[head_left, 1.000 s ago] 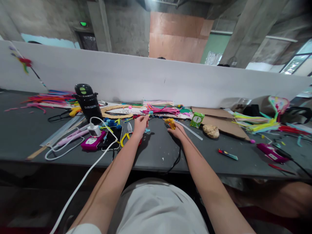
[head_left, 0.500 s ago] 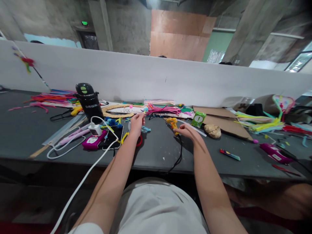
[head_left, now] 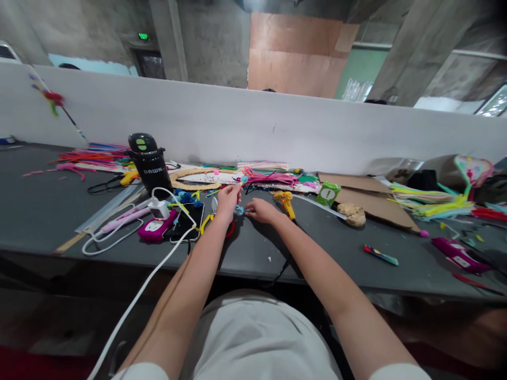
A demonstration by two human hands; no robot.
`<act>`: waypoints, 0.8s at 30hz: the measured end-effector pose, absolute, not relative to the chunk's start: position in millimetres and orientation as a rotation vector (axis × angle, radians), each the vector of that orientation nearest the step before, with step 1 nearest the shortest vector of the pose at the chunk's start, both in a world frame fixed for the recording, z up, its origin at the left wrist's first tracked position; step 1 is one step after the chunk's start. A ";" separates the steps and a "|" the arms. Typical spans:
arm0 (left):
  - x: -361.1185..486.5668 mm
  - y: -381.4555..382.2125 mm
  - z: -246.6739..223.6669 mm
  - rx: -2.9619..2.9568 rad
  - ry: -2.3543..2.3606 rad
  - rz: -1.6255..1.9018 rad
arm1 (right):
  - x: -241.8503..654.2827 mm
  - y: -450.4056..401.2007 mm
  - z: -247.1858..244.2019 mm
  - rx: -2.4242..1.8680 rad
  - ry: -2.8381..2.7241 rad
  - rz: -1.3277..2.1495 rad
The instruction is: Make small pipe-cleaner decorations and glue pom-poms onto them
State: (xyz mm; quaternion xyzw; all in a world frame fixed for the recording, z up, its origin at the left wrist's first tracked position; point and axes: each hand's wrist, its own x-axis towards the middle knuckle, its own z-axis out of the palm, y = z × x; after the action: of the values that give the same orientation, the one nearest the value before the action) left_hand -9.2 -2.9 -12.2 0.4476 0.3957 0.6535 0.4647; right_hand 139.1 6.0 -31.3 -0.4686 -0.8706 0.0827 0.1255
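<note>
My left hand (head_left: 229, 201) is closed, its fingertips pinching a small light-blue and yellow fuzzy piece (head_left: 243, 180) that sticks up above them. Just to its right, my right hand (head_left: 261, 210) has its thumb and fingers together at a curly light-blue fuzzy piece (head_left: 240, 210) low over the table. The yellow hot glue gun (head_left: 285, 203) rests on the table beyond my right wrist, out of my grip. Partly behind my left forearm lie scissors with a red handle (head_left: 231, 229) and a yellow-handled tool (head_left: 206, 224).
On the left stand a black bottle (head_left: 152, 171) and a magenta power socket (head_left: 156, 227) with a white cable crossing my left arm's side. Pink pipe cleaners (head_left: 269, 177) lie at the back. To the right are a green box (head_left: 328, 194), cardboard (head_left: 380, 211) and a utility knife (head_left: 381, 255).
My right hand has let go of the glue gun, leaving it on the table, and has moved left to the light-blue piece. My left hand still holds its small piece.
</note>
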 end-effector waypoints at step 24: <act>15.8 -11.2 -26.7 1.420 1.088 1.436 | 166.9 -23.0 -23.4 -1.130 -1.728 0.691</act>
State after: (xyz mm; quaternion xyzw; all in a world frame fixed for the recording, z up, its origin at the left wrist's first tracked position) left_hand 15.8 -11.2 -26.7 0.5643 0.4321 0.5707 0.4112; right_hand 166.9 -23.0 -23.4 -0.4598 -0.7032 0.2812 0.4637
